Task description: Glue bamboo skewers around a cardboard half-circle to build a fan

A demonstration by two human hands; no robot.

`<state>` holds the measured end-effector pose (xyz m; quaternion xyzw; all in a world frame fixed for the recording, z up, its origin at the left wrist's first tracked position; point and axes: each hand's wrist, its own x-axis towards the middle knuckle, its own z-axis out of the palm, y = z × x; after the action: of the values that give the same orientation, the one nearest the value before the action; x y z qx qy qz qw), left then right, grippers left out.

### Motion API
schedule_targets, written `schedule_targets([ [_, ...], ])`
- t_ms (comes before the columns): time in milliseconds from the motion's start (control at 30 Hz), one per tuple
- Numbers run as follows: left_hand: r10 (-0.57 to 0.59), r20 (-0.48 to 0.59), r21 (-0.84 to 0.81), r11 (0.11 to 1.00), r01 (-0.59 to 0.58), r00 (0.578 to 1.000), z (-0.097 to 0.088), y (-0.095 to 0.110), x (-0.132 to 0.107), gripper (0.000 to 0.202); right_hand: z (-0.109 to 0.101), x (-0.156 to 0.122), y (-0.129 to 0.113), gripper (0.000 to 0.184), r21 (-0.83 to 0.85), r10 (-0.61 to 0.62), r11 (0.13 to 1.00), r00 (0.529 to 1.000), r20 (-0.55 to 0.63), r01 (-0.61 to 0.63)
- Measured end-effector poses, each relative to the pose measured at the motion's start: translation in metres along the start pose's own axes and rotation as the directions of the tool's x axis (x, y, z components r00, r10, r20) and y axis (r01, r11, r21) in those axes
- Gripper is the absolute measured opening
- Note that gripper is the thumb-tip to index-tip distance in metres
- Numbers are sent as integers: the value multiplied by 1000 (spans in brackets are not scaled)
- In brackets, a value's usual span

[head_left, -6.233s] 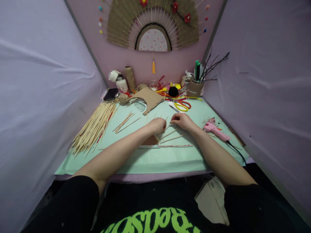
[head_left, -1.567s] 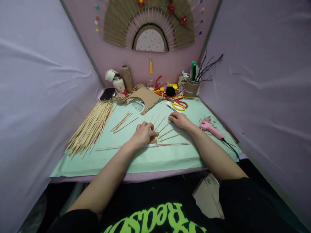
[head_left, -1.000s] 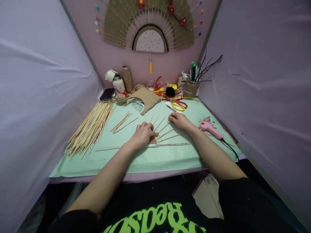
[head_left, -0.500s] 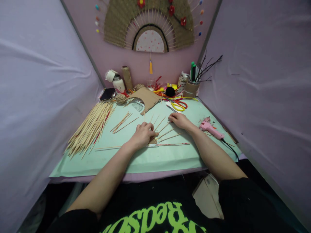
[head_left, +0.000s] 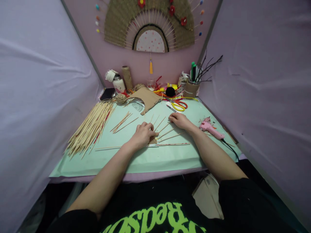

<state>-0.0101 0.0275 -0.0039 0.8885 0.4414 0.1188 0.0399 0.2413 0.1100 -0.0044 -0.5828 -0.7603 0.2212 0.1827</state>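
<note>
My left hand (head_left: pixel 143 133) is closed, its fingers bent and its thumb pressed down at the inner end of a thin wooden stick (head_left: pixel 163 127), over a small brown cardboard piece (head_left: pixel 153 140). The hand covers much of that cardboard. Fingers pinched together, my right hand (head_left: pixel 179 120) has the outer end of the same stick. More sticks (head_left: pixel 169 137) spread out from the cardboard like fan ribs. Along its lower edge runs a straight line of sticks (head_left: pixel 173 144), reddish in places at the right.
A big pile of sticks (head_left: pixel 91 127) lies left, with a few loose sticks (head_left: pixel 121 122) nearer. Behind are cut cardboard (head_left: pixel 148 97), scissors (head_left: pixel 178 106) and a twine ball (head_left: pixel 120 98). A pink glue gun (head_left: pixel 211 128) with a cord lies right. A decorated fan (head_left: pixel 149 26) hangs on the back wall.
</note>
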Motion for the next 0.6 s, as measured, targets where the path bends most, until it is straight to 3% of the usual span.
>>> schedule_targets([
  [600, -11, -10, -20, 1000, 11, 1000, 0, 0, 0, 26, 1, 2, 2, 26, -1, -2, 1000, 1000, 1, 2],
])
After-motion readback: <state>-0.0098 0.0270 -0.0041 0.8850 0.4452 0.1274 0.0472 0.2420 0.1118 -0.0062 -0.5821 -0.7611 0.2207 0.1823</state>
